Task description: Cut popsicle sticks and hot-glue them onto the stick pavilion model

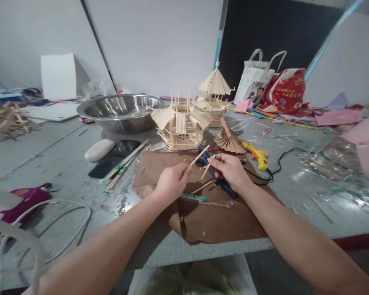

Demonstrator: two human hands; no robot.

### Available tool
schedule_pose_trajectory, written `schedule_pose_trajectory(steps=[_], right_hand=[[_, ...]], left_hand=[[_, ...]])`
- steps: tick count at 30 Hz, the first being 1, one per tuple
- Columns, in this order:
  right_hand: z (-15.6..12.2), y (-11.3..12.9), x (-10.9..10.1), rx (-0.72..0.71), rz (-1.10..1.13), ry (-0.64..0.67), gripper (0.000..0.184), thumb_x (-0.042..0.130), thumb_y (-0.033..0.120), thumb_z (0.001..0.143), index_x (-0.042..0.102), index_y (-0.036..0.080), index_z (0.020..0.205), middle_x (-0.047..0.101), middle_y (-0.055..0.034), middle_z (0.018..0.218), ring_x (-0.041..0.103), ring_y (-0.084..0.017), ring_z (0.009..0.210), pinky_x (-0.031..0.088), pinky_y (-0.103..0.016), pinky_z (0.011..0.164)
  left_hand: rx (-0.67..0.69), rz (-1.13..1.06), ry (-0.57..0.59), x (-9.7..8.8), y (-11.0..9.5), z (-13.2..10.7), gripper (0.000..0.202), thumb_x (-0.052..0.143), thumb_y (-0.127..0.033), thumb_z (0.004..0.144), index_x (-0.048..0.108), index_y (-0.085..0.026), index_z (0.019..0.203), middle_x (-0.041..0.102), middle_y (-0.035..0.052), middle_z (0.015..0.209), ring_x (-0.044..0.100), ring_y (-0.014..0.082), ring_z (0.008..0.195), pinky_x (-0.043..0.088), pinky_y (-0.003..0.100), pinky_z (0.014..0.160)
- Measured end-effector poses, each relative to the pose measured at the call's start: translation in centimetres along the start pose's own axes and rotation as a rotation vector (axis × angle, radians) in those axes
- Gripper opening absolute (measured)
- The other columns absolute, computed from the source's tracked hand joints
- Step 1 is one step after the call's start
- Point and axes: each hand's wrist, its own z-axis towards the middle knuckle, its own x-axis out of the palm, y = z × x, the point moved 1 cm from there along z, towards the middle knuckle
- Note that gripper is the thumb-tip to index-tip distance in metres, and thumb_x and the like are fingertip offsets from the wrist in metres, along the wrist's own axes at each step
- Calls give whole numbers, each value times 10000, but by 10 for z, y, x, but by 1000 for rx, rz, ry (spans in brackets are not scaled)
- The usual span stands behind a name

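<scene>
My left hand [174, 179] pinches a thin wooden stick [200, 155] that points up and to the right. Between the fingertips of my right hand [229, 170] is a shorter stick piece [206, 171], slanting downward. Both hands are above a brown sheet [215, 223]. Blue-handled pliers or cutters [226, 186] lie on the sheet, partly hidden by my right hand. A loose stick piece [202, 187] and a clear wrapper with green print [198, 198] are below the hands. Just beyond stands a pavilion model made of sticks [181, 127], with a second, taller pavilion model [217, 84] behind it.
A steel basin [119, 116], a phone [114, 157] and wrapped chopsticks [123, 168] lie to the left. A yellow glue gun [256, 155] with a black cord and a folded paper fan [229, 139] are right of the models. A pink-lidded jug [341, 157] stands far right.
</scene>
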Motion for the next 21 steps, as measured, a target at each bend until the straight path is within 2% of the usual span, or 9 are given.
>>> schedule_pose_trajectory(steps=[4, 7, 9, 11, 12, 15, 18, 21], right_hand=[[-5, -2, 3, -187, -474, 120, 202, 569, 393, 685, 631, 205, 727, 637, -1, 632, 562, -135, 558, 410, -252, 539], [-6, 2, -3, -296, -737, 86, 326, 528, 471, 700, 621, 226, 895, 654, -41, 796, 584, -199, 742, 421, -317, 661], [-4, 6, -11, -338, -930, 74, 464, 531, 506, 679, 567, 210, 1035, 612, -89, 996, 530, -249, 945, 395, -372, 779], [-2, 9, -21, -297, -1137, 133, 696, 570, 547, 610, 456, 172, 1185, 465, -144, 1222, 377, -304, 1140, 301, -448, 901], [0, 9, -26, -224, -1235, 169, 834, 584, 584, 560, 381, 157, 1247, 358, -165, 1308, 272, -337, 1205, 228, -507, 934], [2, 7, -38, 11, -1408, 303, 1094, 564, 665, 479, 141, 150, 1346, 129, -182, 1398, 83, -382, 1256, 48, -638, 911], [5, 5, -42, 69, -1447, 365, 1092, 510, 684, 514, 54, 158, 1355, 143, -189, 1394, 121, -360, 1256, 19, -627, 916], [7, 6, -42, 13, -1495, 311, 998, 526, 618, 552, 150, 133, 1339, 306, -209, 1321, 255, -345, 1210, 100, -555, 943]], left_hand=[[-33, -92, -47, -4, 4, 4, 314, 345, -362, 792, 557, -175, 656, 495, -13, 534, 458, 113, 536, 297, 200, 517], [-59, -159, -67, -5, 5, 5, 302, 370, -351, 776, 557, -167, 626, 484, -21, 522, 443, 107, 526, 299, 198, 513], [-78, -196, -75, -6, 6, 6, 301, 381, -352, 770, 558, -164, 617, 464, -29, 505, 426, 103, 514, 295, 199, 505], [-106, -227, -77, -6, 8, 7, 308, 383, -367, 767, 563, -164, 621, 420, -40, 469, 395, 98, 488, 285, 200, 486], [-117, -247, -75, -6, 9, 8, 310, 384, -374, 766, 565, -164, 627, 397, -45, 452, 378, 96, 474, 278, 200, 477], [-130, -321, -69, -6, 13, 9, 311, 383, -387, 765, 564, -164, 645, 344, -58, 417, 338, 88, 444, 262, 197, 456], [-128, -381, -55, -5, 16, 9, 321, 383, -407, 765, 556, -159, 661, 340, -64, 417, 324, 80, 432, 258, 194, 448], [-133, -423, -54, -5, 18, 9, 328, 380, -424, 769, 550, -154, 690, 341, -68, 426, 314, 74, 424, 255, 194, 442]])
